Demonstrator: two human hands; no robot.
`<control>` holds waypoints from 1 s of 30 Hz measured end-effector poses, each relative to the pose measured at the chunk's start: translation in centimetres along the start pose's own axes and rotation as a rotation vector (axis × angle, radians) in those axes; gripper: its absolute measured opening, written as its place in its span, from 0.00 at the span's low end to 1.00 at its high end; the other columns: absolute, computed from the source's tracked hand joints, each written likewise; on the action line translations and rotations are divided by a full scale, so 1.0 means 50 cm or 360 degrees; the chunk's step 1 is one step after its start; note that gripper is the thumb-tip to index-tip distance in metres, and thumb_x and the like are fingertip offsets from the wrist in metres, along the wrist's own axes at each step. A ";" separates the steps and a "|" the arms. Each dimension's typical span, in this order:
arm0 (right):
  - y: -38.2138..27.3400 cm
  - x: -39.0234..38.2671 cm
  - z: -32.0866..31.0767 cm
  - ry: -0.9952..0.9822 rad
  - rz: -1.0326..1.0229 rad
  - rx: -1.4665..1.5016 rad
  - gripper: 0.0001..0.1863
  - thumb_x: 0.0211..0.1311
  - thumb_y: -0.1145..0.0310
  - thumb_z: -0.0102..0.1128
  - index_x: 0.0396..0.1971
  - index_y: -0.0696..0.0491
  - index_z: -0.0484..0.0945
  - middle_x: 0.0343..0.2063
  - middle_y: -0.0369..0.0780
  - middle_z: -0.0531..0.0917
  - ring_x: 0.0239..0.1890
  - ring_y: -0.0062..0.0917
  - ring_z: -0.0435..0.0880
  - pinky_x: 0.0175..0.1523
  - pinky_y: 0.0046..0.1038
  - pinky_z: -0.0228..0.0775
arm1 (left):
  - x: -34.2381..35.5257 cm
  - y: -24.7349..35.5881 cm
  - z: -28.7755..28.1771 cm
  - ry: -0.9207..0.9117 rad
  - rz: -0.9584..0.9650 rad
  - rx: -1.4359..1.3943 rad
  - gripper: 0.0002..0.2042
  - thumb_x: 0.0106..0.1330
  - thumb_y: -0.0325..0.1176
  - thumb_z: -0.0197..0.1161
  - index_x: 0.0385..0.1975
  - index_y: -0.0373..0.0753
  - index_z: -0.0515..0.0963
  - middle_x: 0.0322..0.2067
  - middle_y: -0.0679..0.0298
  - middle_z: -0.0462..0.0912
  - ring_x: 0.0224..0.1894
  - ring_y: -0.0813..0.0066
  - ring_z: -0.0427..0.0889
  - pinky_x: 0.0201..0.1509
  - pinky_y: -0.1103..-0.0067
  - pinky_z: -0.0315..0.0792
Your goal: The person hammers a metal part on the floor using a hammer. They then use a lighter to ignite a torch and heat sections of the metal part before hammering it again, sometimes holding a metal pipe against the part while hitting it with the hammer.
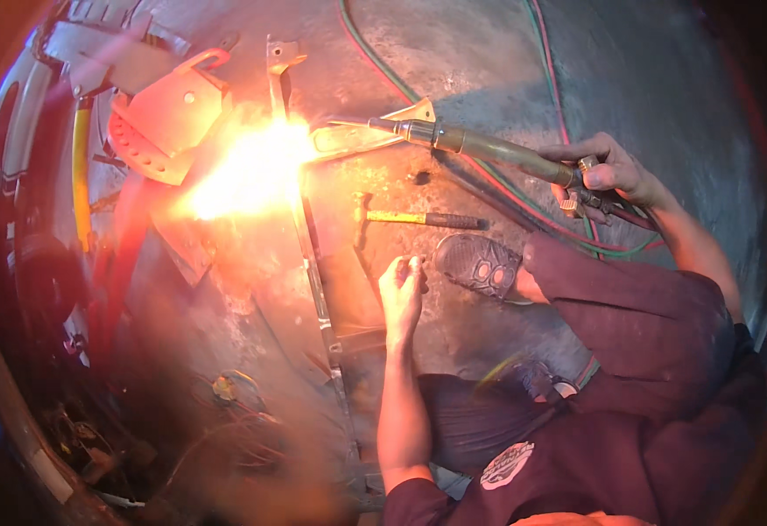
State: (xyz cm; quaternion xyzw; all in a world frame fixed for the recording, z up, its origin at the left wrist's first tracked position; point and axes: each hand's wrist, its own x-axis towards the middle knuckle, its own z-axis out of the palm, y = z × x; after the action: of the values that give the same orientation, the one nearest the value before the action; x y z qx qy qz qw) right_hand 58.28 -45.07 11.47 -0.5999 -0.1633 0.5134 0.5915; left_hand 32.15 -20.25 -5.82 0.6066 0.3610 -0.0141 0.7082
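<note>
A brass-coloured gas torch [497,151] with a slim tip lies in the closed grip of my right hand [616,174], next to its valve knobs. The tip points left into a blinding glare [256,167] over a long narrow metal bar [320,302]. The glare hides the heated spot. Below a hammer [418,218] with a yellow and black handle, my left hand [403,289] is raised with curled fingers and the thumb against them. Whether anything small is in those fingers, I cannot make out. The hammer lies on the floor, apart from both hands.
Red and green hoses [548,70] trail over the grey floor [664,79] and under the torch. A metal bracket [168,123] with a row of holes stands left of the glare. Near my left hand is my dark shoe [478,263]. Cables [243,421] lie at lower left.
</note>
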 end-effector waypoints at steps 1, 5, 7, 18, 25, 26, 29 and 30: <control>0.005 0.002 -0.006 -0.0001 -0.0010 -0.0002 0.42 0.56 0.50 0.67 0.63 0.66 0.72 0.28 0.44 0.85 0.16 0.20 0.77 0.18 0.23 0.67 | 0.004 -0.001 0.003 -0.0023 -0.0028 0.0017 0.11 0.74 0.35 0.59 0.31 0.35 0.77 0.22 0.70 0.74 0.23 0.84 0.71 0.27 0.82 0.67; 0.006 0.010 -0.024 -0.0056 -0.0037 -0.0075 0.42 0.56 0.50 0.67 0.63 0.66 0.72 0.28 0.44 0.85 0.15 0.21 0.78 0.18 0.23 0.67 | 0.024 -0.007 0.025 -0.0038 0.0011 -0.0053 0.12 0.74 0.36 0.60 0.28 0.36 0.75 0.21 0.70 0.74 0.22 0.84 0.71 0.26 0.82 0.67; 0.010 0.009 -0.034 -0.0055 -0.0075 -0.0106 0.42 0.56 0.49 0.67 0.64 0.64 0.72 0.27 0.44 0.85 0.15 0.20 0.77 0.19 0.23 0.68 | 0.026 -0.004 0.037 -0.0090 0.0004 0.0084 0.13 0.74 0.36 0.61 0.27 0.36 0.75 0.20 0.70 0.74 0.21 0.84 0.71 0.25 0.82 0.66; -0.015 0.072 0.089 -0.0086 -0.0062 -0.0326 0.46 0.55 0.43 0.64 0.66 0.62 0.70 0.28 0.42 0.82 0.21 0.19 0.78 0.20 0.20 0.67 | -0.065 0.029 -0.055 0.0180 0.0192 0.0216 0.10 0.70 0.33 0.62 0.32 0.32 0.75 0.19 0.58 0.68 0.23 0.75 0.65 0.29 0.73 0.65; 0.099 0.070 0.075 -0.0372 -0.0030 -0.0470 0.49 0.53 0.37 0.67 0.67 0.60 0.70 0.27 0.42 0.82 0.21 0.20 0.78 0.23 0.21 0.69 | -0.283 0.033 -0.100 0.0718 0.0896 0.0206 0.05 0.68 0.27 0.63 0.40 0.33 0.79 0.30 0.50 0.83 0.33 0.52 0.84 0.37 0.70 0.76; 0.120 0.078 0.099 -0.0439 -0.0062 -0.0445 0.49 0.53 0.38 0.68 0.67 0.60 0.70 0.27 0.42 0.82 0.22 0.21 0.79 0.24 0.22 0.70 | -0.341 0.011 -0.120 0.0989 0.0751 0.0257 0.05 0.68 0.26 0.62 0.39 0.33 0.80 0.31 0.51 0.83 0.34 0.53 0.84 0.39 0.69 0.76; 0.120 0.092 0.177 -0.0619 0.0008 -0.0500 0.47 0.53 0.40 0.69 0.67 0.57 0.71 0.28 0.44 0.83 0.23 0.22 0.80 0.26 0.23 0.72 | -0.471 -0.091 -0.153 0.1641 0.0388 0.0257 0.05 0.71 0.28 0.61 0.39 0.33 0.81 0.32 0.55 0.84 0.36 0.61 0.85 0.43 0.72 0.76; 0.126 0.103 0.192 -0.0694 0.0036 -0.0503 0.46 0.53 0.41 0.70 0.67 0.56 0.72 0.28 0.45 0.83 0.23 0.23 0.80 0.27 0.24 0.72 | -0.510 -0.130 -0.163 0.1833 0.0217 0.0258 0.07 0.74 0.30 0.59 0.38 0.33 0.81 0.30 0.63 0.83 0.33 0.77 0.77 0.40 0.78 0.72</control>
State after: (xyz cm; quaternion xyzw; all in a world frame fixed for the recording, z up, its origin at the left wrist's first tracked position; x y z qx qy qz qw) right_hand 50.05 -37.29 5.96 -0.5617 -0.3583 0.6052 0.4357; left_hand 6.31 -25.55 2.11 0.5905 0.6457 0.3359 0.3486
